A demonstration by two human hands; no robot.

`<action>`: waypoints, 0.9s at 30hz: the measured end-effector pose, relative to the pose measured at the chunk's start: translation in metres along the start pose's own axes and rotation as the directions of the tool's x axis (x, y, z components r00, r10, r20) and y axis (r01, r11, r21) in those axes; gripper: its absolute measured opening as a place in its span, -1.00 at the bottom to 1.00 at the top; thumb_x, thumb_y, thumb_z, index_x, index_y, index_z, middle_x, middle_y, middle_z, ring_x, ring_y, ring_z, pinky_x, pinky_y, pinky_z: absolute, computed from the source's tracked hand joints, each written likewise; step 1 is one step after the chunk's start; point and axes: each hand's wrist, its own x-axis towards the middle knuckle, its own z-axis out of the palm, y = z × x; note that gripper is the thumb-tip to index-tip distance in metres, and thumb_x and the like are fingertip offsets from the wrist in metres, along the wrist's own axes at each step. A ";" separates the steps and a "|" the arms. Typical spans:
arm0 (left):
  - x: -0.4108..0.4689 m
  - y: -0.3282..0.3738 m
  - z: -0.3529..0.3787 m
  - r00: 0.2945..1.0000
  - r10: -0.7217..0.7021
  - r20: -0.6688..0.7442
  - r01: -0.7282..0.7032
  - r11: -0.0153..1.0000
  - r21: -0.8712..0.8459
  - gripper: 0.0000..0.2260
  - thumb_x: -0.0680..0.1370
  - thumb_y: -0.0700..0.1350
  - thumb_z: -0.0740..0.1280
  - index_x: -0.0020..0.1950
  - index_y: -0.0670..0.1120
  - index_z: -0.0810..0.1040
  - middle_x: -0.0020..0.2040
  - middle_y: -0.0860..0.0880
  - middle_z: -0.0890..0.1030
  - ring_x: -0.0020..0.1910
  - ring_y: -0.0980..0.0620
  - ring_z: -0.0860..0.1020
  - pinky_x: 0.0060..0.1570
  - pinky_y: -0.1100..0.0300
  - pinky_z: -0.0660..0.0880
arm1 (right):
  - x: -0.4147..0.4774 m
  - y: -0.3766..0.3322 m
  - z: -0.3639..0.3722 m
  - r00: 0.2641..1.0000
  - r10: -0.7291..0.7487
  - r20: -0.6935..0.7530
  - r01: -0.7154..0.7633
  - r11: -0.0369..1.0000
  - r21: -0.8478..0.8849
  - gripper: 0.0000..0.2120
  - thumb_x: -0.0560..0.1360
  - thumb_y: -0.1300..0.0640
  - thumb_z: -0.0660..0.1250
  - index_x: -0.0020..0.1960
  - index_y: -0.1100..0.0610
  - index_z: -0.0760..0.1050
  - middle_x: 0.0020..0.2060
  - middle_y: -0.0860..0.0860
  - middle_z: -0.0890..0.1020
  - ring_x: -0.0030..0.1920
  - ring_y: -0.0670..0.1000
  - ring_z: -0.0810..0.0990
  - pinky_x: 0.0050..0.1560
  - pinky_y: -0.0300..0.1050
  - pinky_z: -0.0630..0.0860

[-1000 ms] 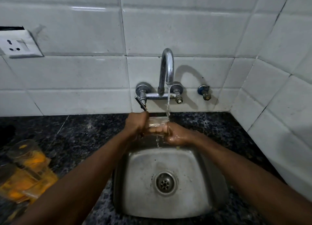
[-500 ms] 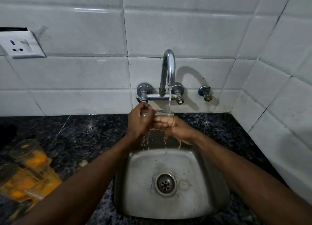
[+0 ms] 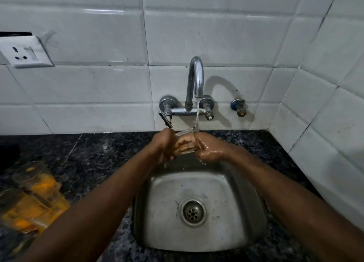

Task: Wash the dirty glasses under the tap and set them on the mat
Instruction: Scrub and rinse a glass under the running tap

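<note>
Mid-wash: left hand and right hand both grip one glass under the running tap over the sink's back edge; it is not yet set on the orange mat at the worktop's left edge, where other glasses stand blurred.

Left forearm, right forearm: bare, uncovered from grip back to lower frame edge. Left hand: dull, shadowed. Right hand: wet, glossy sheen across back and wrist, beside grip.
</note>
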 end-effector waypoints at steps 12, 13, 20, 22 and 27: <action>-0.016 -0.001 -0.003 0.958 -0.141 0.251 0.157 0.986 -0.046 -0.48 0.65 0.19 0.02 0.08 -0.22 0.54 -0.25 -0.16 0.60 -0.53 0.02 0.48 -0.60 0.33 0.36 | 0.001 -0.007 -0.005 0.999 0.030 0.015 -0.024 0.955 -0.296 -0.68 0.49 0.27 0.40 0.19 0.02 0.48 0.05 -0.08 0.63 0.05 -0.18 0.61 0.10 -0.19 0.57; -0.015 -0.002 -0.003 0.952 -0.090 0.291 0.133 0.982 -0.134 -0.41 0.63 0.26 0.01 0.08 -0.21 0.56 -0.23 -0.16 0.63 -0.48 0.01 0.50 -0.55 0.29 0.40 | 0.002 -0.008 0.001 0.997 -0.010 -0.077 -0.012 0.959 -0.284 -0.82 0.54 0.14 0.39 0.12 -0.02 0.51 -0.02 -0.11 0.64 -0.03 -0.21 0.62 0.05 -0.20 0.57; -0.015 -0.018 0.014 0.940 -0.072 0.334 0.230 0.856 -0.463 -0.37 0.60 0.32 0.04 0.20 -0.17 0.60 0.03 -0.25 0.69 -0.12 -0.14 0.67 -0.15 -0.03 0.63 | 0.025 -0.008 0.004 0.879 -0.267 -0.396 -0.073 0.745 -0.663 -0.57 0.61 -0.11 0.20 -0.18 0.16 0.64 -0.32 0.08 0.66 -0.34 0.02 0.61 -0.23 -0.05 0.57; -0.017 -0.019 0.019 0.950 -0.045 0.308 0.229 0.772 -0.593 -0.47 0.60 0.23 0.10 0.21 -0.16 0.60 0.12 -0.25 0.67 -0.02 -0.17 0.65 0.04 -0.11 0.57 | 0.026 -0.011 -0.001 0.896 -0.246 -0.369 -0.077 0.733 -0.676 -0.59 0.61 -0.09 0.22 -0.19 0.17 0.64 -0.30 0.08 0.66 -0.33 0.02 0.61 -0.24 -0.11 0.54; -0.022 -0.013 0.035 0.877 0.325 -0.355 -0.380 0.920 -0.096 -0.82 0.59 0.05 0.27 -0.01 -0.03 0.56 -0.07 -0.11 0.66 -0.14 -0.09 0.63 -0.19 0.08 0.55 | 0.028 0.007 0.021 0.618 0.224 -0.753 -0.015 0.962 0.274 -0.66 0.58 -0.02 0.31 -0.21 0.21 0.62 -0.35 0.09 0.67 -0.35 0.03 0.64 -0.17 -0.09 0.58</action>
